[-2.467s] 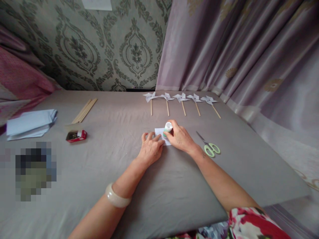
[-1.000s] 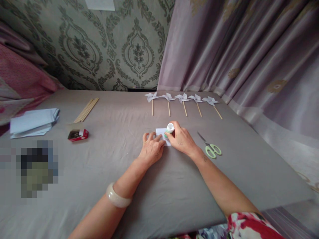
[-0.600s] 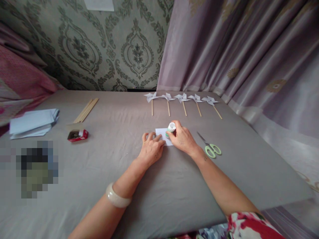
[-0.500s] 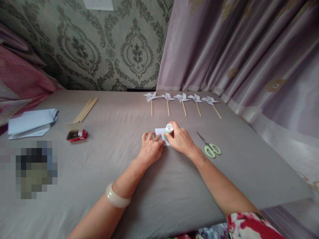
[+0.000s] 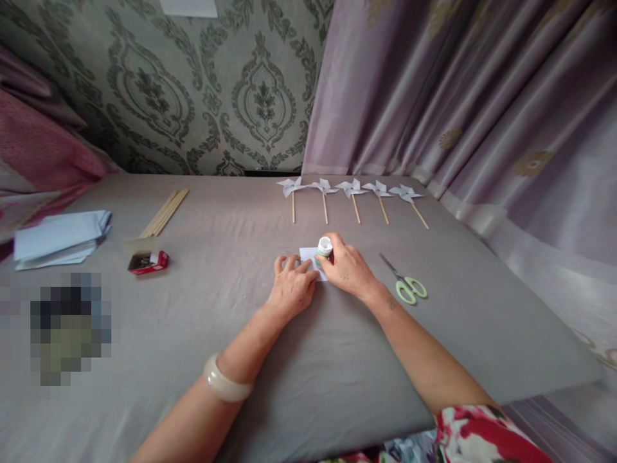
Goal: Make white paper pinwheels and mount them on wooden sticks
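My right hand (image 5: 349, 265) is closed around a white and green glue stick (image 5: 324, 246), which stands nearly upright with its white end on top. Its lower end meets a small white sheet of paper (image 5: 307, 254) on the cloth. My left hand (image 5: 292, 283) rests with fingers apart at the paper's near left side, fingertips pressing on it. Both hands partly hide the sheet. To the right of my right hand lies a pair of scissors (image 5: 409, 287) with light green handles, blades pointing away to the left.
Several white paper pinwheels (image 5: 355, 188) on sticks lie in a row at the back. On the left are loose wooden sticks (image 5: 165, 213), an opened red box (image 5: 148, 262) of small items and a stack of white paper (image 5: 60, 238). Grey cloth (image 5: 337, 360) covers the surface.
My right hand and the glue stick have shifted slightly up and to the left over the paper. My left hand stays in place.
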